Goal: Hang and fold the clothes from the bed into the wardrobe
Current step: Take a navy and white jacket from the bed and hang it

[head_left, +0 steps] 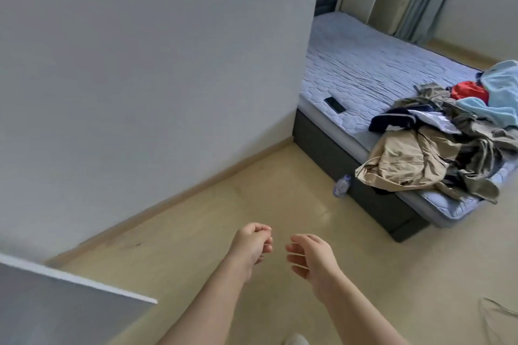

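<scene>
My left hand and my right hand hang out in front of me over the pale floor, close together but apart, and both hold nothing. The fingers of my left curl loosely in toward the palm, the thumb near the fingertips. The fingers of my right are slack and a little bent, slightly spread, pointing left toward the other hand.

The clothes lie in a loose heap at the near right end of the bed, well apart from my hands. A beige garment droops over the near edge of the mattress. Behind it lie dark and white pieces, a red one and a light blue one at the far right. A dark phone lies flat on the bare mattress to the left of the heap. A clear bottle stands on the floor against the dark bed base.

A plain wall fills the left. A white-edged panel cuts into the near left corner; I cannot tell what it belongs to.
</scene>
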Tool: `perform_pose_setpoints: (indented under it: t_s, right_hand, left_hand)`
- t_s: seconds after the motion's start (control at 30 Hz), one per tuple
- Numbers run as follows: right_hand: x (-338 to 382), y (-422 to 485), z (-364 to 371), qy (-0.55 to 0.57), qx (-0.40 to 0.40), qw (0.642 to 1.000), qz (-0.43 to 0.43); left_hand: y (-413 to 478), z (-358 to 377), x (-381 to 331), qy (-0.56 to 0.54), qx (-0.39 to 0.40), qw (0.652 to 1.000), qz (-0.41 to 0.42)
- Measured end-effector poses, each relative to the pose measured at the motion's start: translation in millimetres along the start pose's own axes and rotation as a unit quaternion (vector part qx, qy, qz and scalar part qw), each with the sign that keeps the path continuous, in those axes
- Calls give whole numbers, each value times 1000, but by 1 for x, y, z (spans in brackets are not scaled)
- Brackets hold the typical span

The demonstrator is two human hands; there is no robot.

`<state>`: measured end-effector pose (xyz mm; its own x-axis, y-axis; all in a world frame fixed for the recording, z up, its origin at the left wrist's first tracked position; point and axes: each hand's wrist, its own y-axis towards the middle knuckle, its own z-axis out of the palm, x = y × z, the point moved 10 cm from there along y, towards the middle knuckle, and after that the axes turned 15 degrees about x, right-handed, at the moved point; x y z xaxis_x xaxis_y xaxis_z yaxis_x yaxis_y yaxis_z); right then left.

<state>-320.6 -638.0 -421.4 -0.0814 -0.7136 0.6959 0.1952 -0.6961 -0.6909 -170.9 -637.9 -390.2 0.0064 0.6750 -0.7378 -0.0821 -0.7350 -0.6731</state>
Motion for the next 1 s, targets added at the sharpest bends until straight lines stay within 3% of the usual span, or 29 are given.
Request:
perform_pose_setpoints:
  t_s: [0.27, 0.53, 0.8, 1.0]
  right_hand:
    - [69, 15, -168, 97, -86, 991, -32]
    - [104, 49, -282, 179, -144, 973, -29]
    - [203, 111, -391, 232, -202, 950, -56]
    - [247, 142, -470, 285, -230, 929, -56]
  left_hand:
    - [92, 163, -81, 67, 95, 993, 2]
    - [183, 266, -128, 90, 131, 987, -4]
    - [301, 375, -237, 142, 196, 970, 22]
    - [366, 459, -274, 186, 247, 951, -12]
